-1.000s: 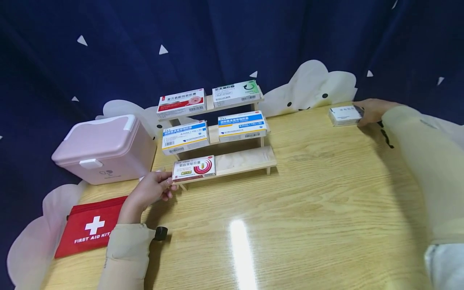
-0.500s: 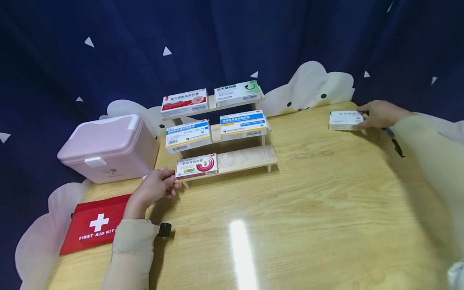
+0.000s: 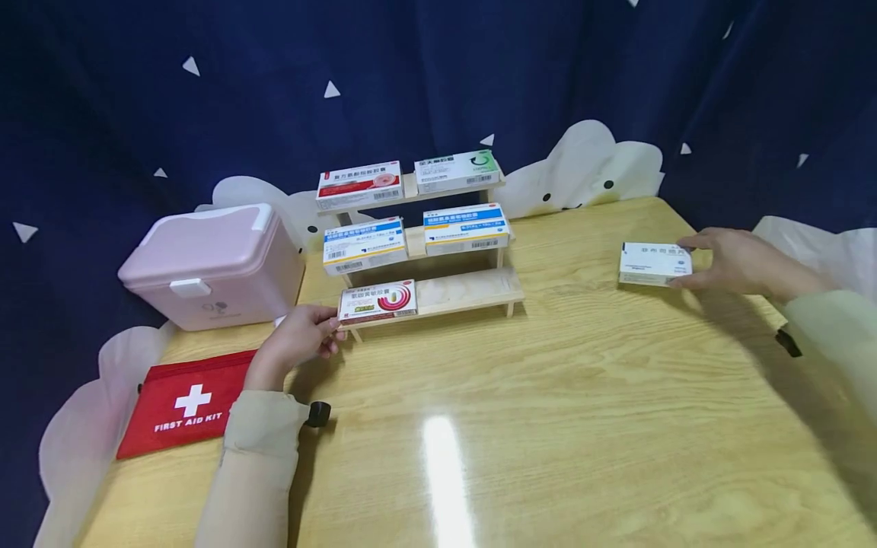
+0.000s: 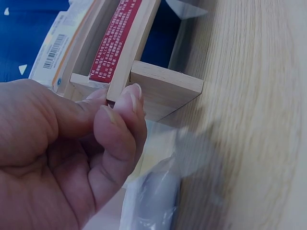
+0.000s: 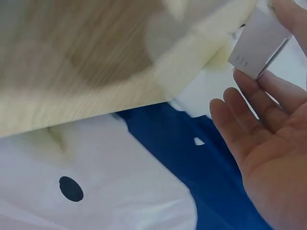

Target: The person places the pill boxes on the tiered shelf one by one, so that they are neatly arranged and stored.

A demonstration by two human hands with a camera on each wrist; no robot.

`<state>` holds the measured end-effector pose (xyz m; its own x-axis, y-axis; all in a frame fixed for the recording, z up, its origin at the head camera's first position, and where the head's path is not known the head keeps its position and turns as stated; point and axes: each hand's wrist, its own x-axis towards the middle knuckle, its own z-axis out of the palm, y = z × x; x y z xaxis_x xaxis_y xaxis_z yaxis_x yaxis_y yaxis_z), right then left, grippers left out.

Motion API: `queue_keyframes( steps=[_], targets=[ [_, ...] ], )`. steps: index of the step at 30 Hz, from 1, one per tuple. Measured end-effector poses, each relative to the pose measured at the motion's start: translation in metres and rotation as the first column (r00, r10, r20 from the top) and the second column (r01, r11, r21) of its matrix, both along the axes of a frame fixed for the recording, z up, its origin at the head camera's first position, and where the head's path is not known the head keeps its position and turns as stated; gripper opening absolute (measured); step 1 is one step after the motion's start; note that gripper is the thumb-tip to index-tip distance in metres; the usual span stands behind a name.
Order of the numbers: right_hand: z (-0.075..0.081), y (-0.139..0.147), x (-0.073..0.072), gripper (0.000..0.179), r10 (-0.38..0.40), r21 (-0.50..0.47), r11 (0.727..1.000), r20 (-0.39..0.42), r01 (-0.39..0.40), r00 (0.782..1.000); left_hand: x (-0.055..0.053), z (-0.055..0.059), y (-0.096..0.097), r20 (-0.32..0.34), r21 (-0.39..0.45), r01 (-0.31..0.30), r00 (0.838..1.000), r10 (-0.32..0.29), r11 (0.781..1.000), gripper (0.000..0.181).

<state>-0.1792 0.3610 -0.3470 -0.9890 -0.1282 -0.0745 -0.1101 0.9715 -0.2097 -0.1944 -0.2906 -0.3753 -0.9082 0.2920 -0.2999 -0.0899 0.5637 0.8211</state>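
Note:
My right hand (image 3: 747, 262) pinches a white medicine box (image 3: 654, 264) by its right end, over the right side of the table. In the right wrist view the end of that box (image 5: 259, 45) sits between thumb and fingertips, the other fingers spread below. My left hand (image 3: 298, 335) is at the left end of the three-tier wooden display shelf (image 3: 473, 291), thumb and curled fingers pinching the lowest tier's edge (image 4: 124, 62). On that tier lies a white and dark-red medicine box (image 3: 377, 301), with bare wood to its right.
Two blue and white boxes (image 3: 464, 227) stand on the middle tier. A red and white box (image 3: 359, 185) and a green and white one (image 3: 457, 171) are on top. Left of the shelf are a pink lidded case (image 3: 205, 262) and a red first aid pouch (image 3: 185, 403).
The right hand has brought the white box from the far right part of the table nearer to me. My left hand keeps its place at the shelf; the head view has shifted slightly.

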Motion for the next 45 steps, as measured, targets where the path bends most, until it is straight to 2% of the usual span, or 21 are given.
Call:
queue_keyframes(
  steps=[5,10,13,15,18,23,25,30,36,45],
  targets=[
    [-0.004,-0.016,0.030,0.088,0.080,0.032,0.997,-0.098,-0.077,0.992,-0.002,0.000,0.003,0.016,0.006,0.000,1.000,0.000,1.000,0.030],
    [-0.006,-0.034,0.050,0.079,0.176,0.023,0.984,-0.229,-0.175,0.958,-0.002,0.001,0.003,0.022,0.012,-0.002,1.000,0.002,1.000,0.031],
    [-0.007,-0.044,0.056,0.078,0.197,0.016,0.980,-0.249,-0.200,0.948,-0.001,0.002,0.002,0.016,0.006,-0.003,1.000,0.002,1.000,0.030],
    [-0.007,-0.051,0.060,0.079,0.198,0.016,0.980,-0.243,-0.200,0.950,0.000,0.003,0.001,0.012,-0.001,-0.002,1.000,0.002,1.000,0.030],
    [-0.010,-0.060,0.064,0.078,0.214,0.010,0.976,-0.251,-0.218,0.944,0.000,0.003,0.000,0.017,-0.006,-0.002,1.000,0.002,1.000,0.030],
    [-0.014,-0.077,0.071,0.076,0.295,-0.002,0.950,-0.312,-0.311,0.903,0.000,0.003,0.000,0.019,0.000,-0.005,1.000,0.005,1.000,0.031],
    [-0.014,-0.084,0.074,0.077,0.314,-0.006,0.943,-0.322,-0.333,0.893,0.001,0.004,0.000,0.017,-0.002,-0.009,1.000,0.009,1.000,0.031],
    [-0.013,-0.103,0.081,0.077,0.331,-0.024,0.935,-0.305,-0.355,0.893,0.000,0.005,0.001,0.021,-0.004,-0.015,1.000,0.015,1.000,0.031],
    [-0.013,-0.124,0.084,0.075,0.381,-0.039,0.909,-0.326,-0.415,0.865,-0.001,0.005,0.002,0.017,0.001,-0.009,1.000,0.009,1.000,0.031],
    [-0.018,-0.149,0.076,0.075,0.417,-0.058,0.891,-0.282,-0.449,0.864,0.000,0.004,0.002,0.013,0.008,-0.016,1.000,0.016,1.000,0.029]
  ],
)
